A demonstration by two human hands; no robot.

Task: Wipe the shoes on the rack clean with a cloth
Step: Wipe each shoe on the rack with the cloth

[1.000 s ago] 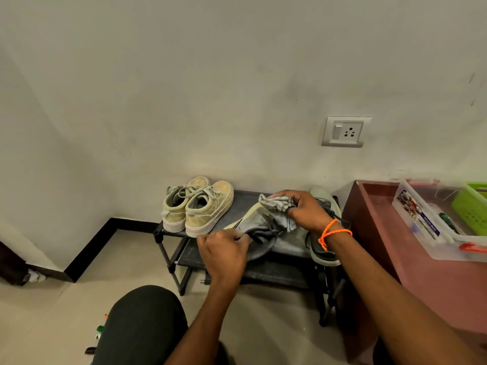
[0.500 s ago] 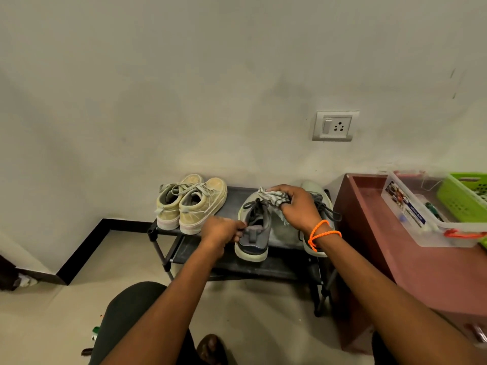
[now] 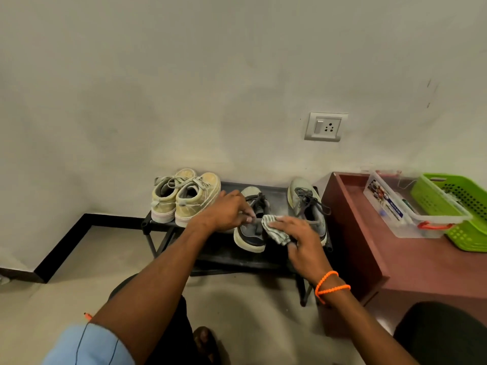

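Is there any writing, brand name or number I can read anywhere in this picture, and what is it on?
Label on the clear plastic box: printed words and pictures are there, but too small and blurred to read.
Grey shoes and beige sneakers: no brand or lettering shows.
Wall socket: no text shows.

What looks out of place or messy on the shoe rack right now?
Little stands out. The two grey shoes stand apart with loose laces, unlike the snug beige pair. The beige pair looks stained.
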